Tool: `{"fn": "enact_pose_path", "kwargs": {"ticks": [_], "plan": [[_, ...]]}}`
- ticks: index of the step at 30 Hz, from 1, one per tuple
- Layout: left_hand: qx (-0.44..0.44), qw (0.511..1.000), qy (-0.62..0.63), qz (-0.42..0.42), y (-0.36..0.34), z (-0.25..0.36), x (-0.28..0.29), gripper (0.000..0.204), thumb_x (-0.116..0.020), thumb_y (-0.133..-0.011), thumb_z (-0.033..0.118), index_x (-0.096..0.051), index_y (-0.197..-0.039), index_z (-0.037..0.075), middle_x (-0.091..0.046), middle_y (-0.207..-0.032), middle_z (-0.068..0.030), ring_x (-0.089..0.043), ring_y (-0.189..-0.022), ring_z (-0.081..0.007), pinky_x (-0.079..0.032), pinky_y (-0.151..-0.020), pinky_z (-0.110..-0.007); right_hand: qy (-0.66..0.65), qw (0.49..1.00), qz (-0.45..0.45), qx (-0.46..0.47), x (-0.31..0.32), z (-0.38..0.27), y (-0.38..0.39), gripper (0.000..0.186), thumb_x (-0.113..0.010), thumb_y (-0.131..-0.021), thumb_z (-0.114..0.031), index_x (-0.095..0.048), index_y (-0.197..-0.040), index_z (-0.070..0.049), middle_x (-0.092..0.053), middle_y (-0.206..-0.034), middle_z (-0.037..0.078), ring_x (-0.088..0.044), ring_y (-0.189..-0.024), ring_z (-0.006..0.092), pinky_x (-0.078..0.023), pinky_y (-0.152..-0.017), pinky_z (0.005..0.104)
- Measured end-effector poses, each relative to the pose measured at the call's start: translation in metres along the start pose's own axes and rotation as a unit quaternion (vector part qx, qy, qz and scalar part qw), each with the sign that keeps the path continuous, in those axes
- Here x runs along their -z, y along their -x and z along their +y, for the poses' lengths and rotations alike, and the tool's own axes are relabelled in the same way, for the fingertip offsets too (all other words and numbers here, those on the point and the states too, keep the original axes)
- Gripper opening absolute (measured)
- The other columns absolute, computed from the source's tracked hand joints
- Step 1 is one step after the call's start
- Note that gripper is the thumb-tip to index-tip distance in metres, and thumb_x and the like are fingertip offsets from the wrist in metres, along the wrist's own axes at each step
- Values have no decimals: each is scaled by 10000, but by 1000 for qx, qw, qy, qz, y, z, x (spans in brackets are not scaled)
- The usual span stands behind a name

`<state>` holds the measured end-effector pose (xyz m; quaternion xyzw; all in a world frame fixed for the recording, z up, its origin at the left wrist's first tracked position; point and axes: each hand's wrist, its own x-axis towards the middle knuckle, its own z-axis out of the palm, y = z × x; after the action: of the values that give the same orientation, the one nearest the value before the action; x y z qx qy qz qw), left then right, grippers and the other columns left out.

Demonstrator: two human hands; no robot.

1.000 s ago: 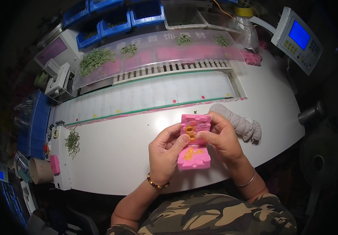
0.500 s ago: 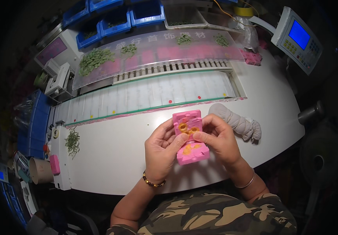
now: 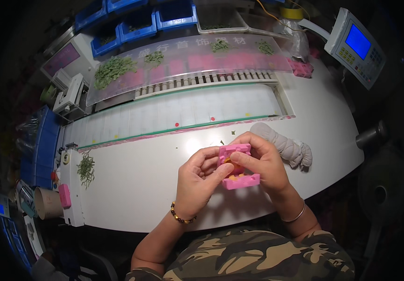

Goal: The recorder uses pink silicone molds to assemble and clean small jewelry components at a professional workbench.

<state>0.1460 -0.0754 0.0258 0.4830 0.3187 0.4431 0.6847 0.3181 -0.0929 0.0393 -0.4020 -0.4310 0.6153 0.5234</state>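
Observation:
A pink rubber mold (image 3: 242, 181) is folded partly open like a book, its inner faces stained orange-yellow. My left hand (image 3: 197, 180) grips its left side, with the thumb pressed into the fold. On the other side my right hand (image 3: 262, 164) has its fingers behind the upper half and its thumb across the inner face. Fingers and thumbs hide much of the cavity. Beyond the mold, small green bits (image 3: 233, 132) lie on the white table, and a rolled grey cloth (image 3: 281, 147) rests to the right of my right hand.
A belt with a green edge (image 3: 164, 134) runs across the table, and rollers (image 3: 202, 79) lie behind it. Green pieces (image 3: 113, 73) sit on a translucent sheet (image 3: 178, 51). Blue bins (image 3: 138, 27) stand at the back, a control panel (image 3: 356, 44) at right. More green pieces (image 3: 86, 169) lie left.
Both hands and the mold have shifted slightly right, and the mold's halves are tilted closer together. Small green bits have appeared beyond the mold. Coloured dots on the belt have moved left.

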Motion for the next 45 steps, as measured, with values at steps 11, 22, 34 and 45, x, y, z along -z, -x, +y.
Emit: {"fn": "enact_pose_path", "kwargs": {"ticks": [11,22,34,45], "plan": [[-41,998,-23,32,0,-8,3,218,-548,-981,110,-544,-1123,-55,-664,-992,-100,-635,-871,-91,-516,-736,-213,57,995,46,61,-12,13,4,233,-679,-866,-70,-600,-1073,0,-582,-945,17,-586,-845,86,-492,-771,249],[-30,999,39,21,2,-2,-1,356,-598,-914,-6,-471,-1237,-81,-612,-1145,-161,-619,-1049,-168,-529,-880,-266,197,964,65,167,-4,21,2,300,-680,-847,-42,-594,-1132,0,-600,-937,40,-598,-844,99,-487,-758,251],[-19,998,50,34,1,-3,6,450,-578,-886,-72,-403,-1300,-96,-586,-1209,-206,-610,-1088,-191,-527,-917,-292,7,999,22,22,6,16,3,265,-666,-874,-13,-576,-1123,12,-623,-1037,48,-596,-949,95,-499,-850,249],[20,999,39,-5,2,1,12,443,-606,-891,-36,-441,-1298,-94,-604,-1192,-186,-626,-1058,-182,-535,-902,-288,48,999,14,15,7,18,7,238,-697,-847,-5,-571,-1048,10,-623,-990,45,-608,-871,71,-523,-780,216]]}}
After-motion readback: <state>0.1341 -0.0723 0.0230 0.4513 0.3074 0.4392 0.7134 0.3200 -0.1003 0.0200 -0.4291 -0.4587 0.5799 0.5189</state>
